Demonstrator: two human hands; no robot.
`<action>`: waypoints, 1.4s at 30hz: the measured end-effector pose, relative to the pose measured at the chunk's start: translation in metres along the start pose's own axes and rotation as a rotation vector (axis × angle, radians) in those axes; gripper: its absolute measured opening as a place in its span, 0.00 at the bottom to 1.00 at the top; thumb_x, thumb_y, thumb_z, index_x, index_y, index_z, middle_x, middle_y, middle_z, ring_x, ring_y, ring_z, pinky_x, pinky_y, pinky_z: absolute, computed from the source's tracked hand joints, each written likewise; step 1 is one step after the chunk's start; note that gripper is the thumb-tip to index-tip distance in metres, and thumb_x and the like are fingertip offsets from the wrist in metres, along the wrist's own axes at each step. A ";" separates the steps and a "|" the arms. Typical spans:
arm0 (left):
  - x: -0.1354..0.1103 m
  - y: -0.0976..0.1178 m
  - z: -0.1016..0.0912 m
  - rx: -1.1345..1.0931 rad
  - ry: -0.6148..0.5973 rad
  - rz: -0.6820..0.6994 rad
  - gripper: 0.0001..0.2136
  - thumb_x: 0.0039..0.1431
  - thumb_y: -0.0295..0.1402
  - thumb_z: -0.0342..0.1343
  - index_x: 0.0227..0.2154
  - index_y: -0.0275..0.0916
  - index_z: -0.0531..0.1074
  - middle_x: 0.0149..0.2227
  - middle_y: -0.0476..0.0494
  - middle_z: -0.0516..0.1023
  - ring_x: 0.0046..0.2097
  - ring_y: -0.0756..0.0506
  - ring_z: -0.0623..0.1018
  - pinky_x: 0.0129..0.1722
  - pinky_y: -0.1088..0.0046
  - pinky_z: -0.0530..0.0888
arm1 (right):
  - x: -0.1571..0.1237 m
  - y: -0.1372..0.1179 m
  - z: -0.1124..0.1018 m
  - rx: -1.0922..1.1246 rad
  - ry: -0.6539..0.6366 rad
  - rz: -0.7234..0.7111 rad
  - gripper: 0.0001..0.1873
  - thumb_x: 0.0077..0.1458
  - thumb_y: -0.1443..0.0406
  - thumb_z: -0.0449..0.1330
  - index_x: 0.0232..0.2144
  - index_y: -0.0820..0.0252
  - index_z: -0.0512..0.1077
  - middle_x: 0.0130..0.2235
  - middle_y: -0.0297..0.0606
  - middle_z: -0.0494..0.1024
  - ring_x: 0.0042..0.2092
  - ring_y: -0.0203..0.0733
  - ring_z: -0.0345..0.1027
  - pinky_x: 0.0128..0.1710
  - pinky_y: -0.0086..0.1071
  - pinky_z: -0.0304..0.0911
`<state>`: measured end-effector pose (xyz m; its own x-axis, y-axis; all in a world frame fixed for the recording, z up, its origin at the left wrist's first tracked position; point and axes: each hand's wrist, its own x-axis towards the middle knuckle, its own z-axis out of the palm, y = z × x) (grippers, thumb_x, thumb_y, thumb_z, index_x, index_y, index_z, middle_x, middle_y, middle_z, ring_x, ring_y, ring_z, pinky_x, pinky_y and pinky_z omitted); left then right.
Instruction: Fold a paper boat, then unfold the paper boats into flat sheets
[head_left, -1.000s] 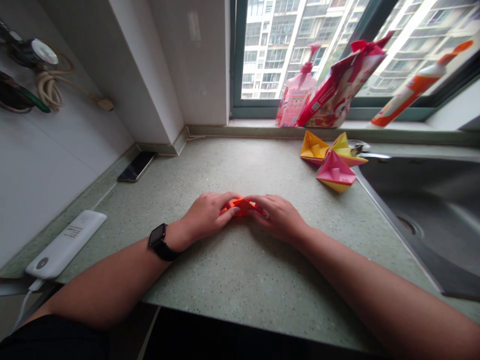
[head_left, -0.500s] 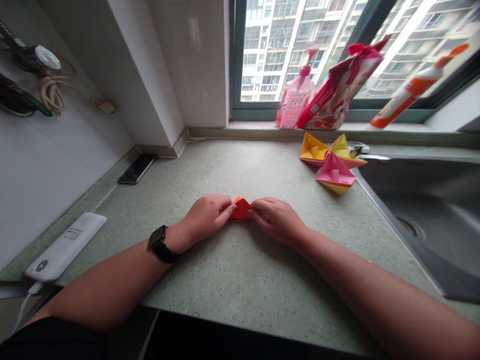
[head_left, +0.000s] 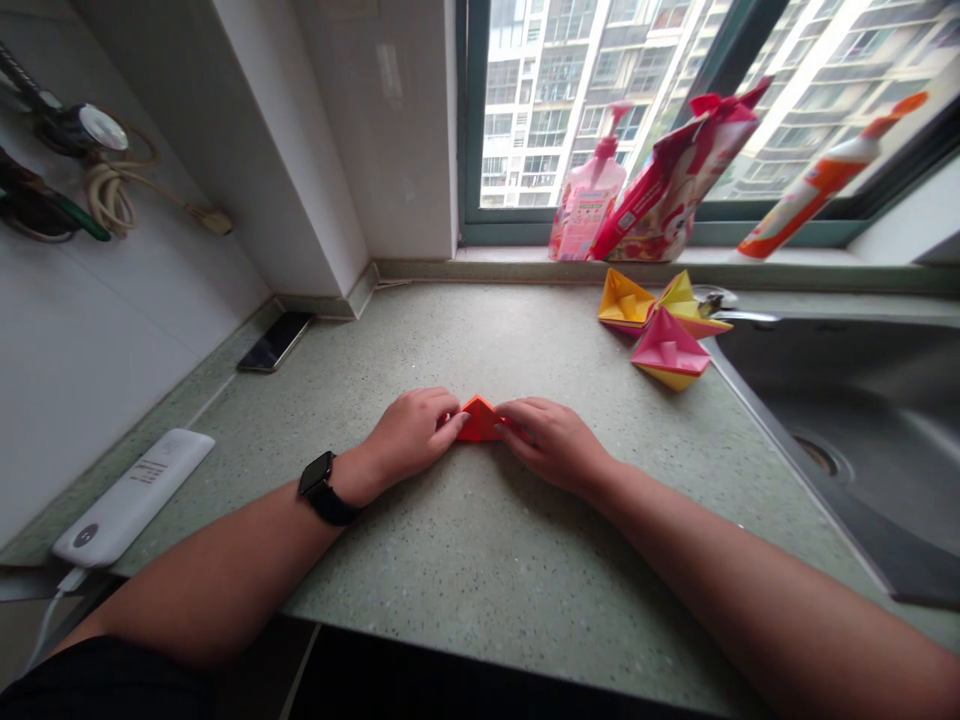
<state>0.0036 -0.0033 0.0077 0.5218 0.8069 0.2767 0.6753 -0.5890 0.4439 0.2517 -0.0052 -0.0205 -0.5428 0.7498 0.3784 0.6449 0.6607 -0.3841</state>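
A small folded piece of orange-red paper point(head_left: 478, 422) with a peaked top stands at the middle of the speckled green countertop point(head_left: 465, 560). My left hand point(head_left: 420, 428) pinches its left end between thumb and fingers. On the other end, my right hand point(head_left: 551, 438) has its thumb and fingertips closed. The fingers cover both ends of the paper. Toward the back right sit folded paper boats: a pink and yellow one point(head_left: 670, 350) in front, an orange one point(head_left: 624, 300) and a yellow one point(head_left: 679, 297) behind it.
A steel sink point(head_left: 862, 420) borders the counter on the right. On the left lie a phone point(head_left: 275, 341) and a white power bank point(head_left: 135, 495) with a cable. A pink pump bottle point(head_left: 589, 205), a red bag point(head_left: 675, 190) and an orange-white bottle point(head_left: 814, 190) stand on the windowsill.
The peak of the orange-red paper shows a little more between my hands, with the fingers slightly shifted. Both hands keep their grip in about the same place.
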 end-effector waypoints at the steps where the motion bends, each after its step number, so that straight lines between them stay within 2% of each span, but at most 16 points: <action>1: 0.000 0.000 0.000 0.004 -0.002 0.000 0.13 0.72 0.34 0.53 0.29 0.39 0.73 0.32 0.45 0.78 0.35 0.45 0.75 0.38 0.67 0.69 | 0.000 0.001 0.001 -0.001 -0.002 0.003 0.06 0.68 0.66 0.59 0.42 0.54 0.76 0.38 0.38 0.84 0.37 0.43 0.77 0.38 0.36 0.67; 3: 0.001 0.000 0.000 0.018 -0.015 -0.005 0.13 0.73 0.34 0.52 0.30 0.39 0.73 0.33 0.45 0.78 0.36 0.45 0.75 0.39 0.67 0.70 | -0.001 0.002 0.002 -0.001 0.001 0.015 0.07 0.67 0.66 0.60 0.45 0.54 0.77 0.41 0.39 0.85 0.40 0.44 0.78 0.40 0.37 0.70; 6: 0.000 -0.002 0.001 0.049 -0.043 -0.028 0.12 0.73 0.34 0.53 0.31 0.39 0.73 0.35 0.44 0.79 0.38 0.45 0.76 0.41 0.66 0.73 | -0.002 0.003 0.005 0.002 0.010 0.057 0.15 0.66 0.66 0.60 0.54 0.54 0.75 0.46 0.41 0.86 0.44 0.46 0.81 0.45 0.39 0.72; 9: -0.002 -0.005 0.005 0.052 0.000 -0.054 0.04 0.69 0.33 0.59 0.41 0.38 0.75 0.41 0.42 0.81 0.42 0.43 0.79 0.46 0.62 0.77 | -0.002 0.003 0.005 0.000 -0.003 0.089 0.21 0.66 0.66 0.59 0.60 0.54 0.73 0.47 0.42 0.86 0.44 0.46 0.81 0.45 0.40 0.73; 12: -0.005 -0.009 0.009 0.051 0.089 0.008 0.19 0.65 0.29 0.63 0.58 0.40 0.70 0.54 0.37 0.79 0.54 0.38 0.79 0.56 0.54 0.78 | -0.002 0.002 0.005 -0.003 -0.017 0.097 0.25 0.66 0.66 0.59 0.64 0.54 0.70 0.46 0.42 0.86 0.43 0.46 0.80 0.44 0.40 0.74; 15: -0.008 -0.012 0.011 0.078 0.125 0.082 0.27 0.64 0.25 0.63 0.64 0.44 0.67 0.64 0.35 0.72 0.63 0.35 0.75 0.63 0.48 0.75 | -0.002 0.002 0.005 -0.006 -0.006 0.101 0.28 0.65 0.67 0.60 0.66 0.53 0.69 0.48 0.43 0.85 0.45 0.47 0.80 0.46 0.41 0.74; 19: -0.006 -0.014 0.011 0.101 0.074 0.195 0.20 0.65 0.21 0.60 0.57 0.45 0.77 0.67 0.36 0.72 0.66 0.35 0.73 0.65 0.46 0.73 | -0.001 0.003 0.004 -0.029 0.016 0.055 0.21 0.65 0.68 0.62 0.58 0.51 0.76 0.51 0.44 0.82 0.50 0.49 0.77 0.50 0.44 0.74; 21: -0.004 -0.015 0.012 0.069 0.007 0.280 0.17 0.67 0.20 0.57 0.52 0.45 0.80 0.63 0.41 0.77 0.64 0.38 0.76 0.64 0.49 0.74 | -0.001 0.004 0.004 -0.042 0.026 0.029 0.14 0.64 0.69 0.63 0.50 0.51 0.80 0.52 0.44 0.80 0.51 0.49 0.76 0.52 0.45 0.74; 24: -0.002 -0.016 0.014 0.013 -0.070 0.340 0.17 0.68 0.20 0.55 0.52 0.45 0.81 0.57 0.45 0.83 0.58 0.41 0.81 0.62 0.52 0.76 | -0.001 0.006 0.005 -0.057 0.030 0.004 0.11 0.64 0.71 0.63 0.42 0.50 0.82 0.53 0.42 0.80 0.52 0.49 0.75 0.53 0.46 0.73; 33: -0.004 -0.017 0.013 0.037 -0.097 0.325 0.21 0.66 0.18 0.55 0.53 0.47 0.82 0.56 0.45 0.84 0.57 0.41 0.81 0.61 0.53 0.76 | 0.001 0.004 0.001 -0.039 -0.019 -0.094 0.11 0.67 0.69 0.62 0.41 0.50 0.84 0.45 0.39 0.85 0.46 0.45 0.76 0.50 0.42 0.72; 42: -0.005 -0.016 0.013 0.036 -0.094 0.316 0.17 0.70 0.24 0.55 0.53 0.48 0.83 0.57 0.44 0.84 0.57 0.40 0.81 0.59 0.53 0.77 | 0.002 -0.002 -0.002 -0.064 -0.056 -0.050 0.08 0.65 0.67 0.65 0.38 0.51 0.85 0.44 0.38 0.85 0.45 0.45 0.76 0.50 0.41 0.71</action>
<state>-0.0025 0.0015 -0.0121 0.7532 0.5771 0.3157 0.4892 -0.8123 0.3177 0.2504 -0.0057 -0.0174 -0.6034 0.7180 0.3470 0.6483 0.6951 -0.3109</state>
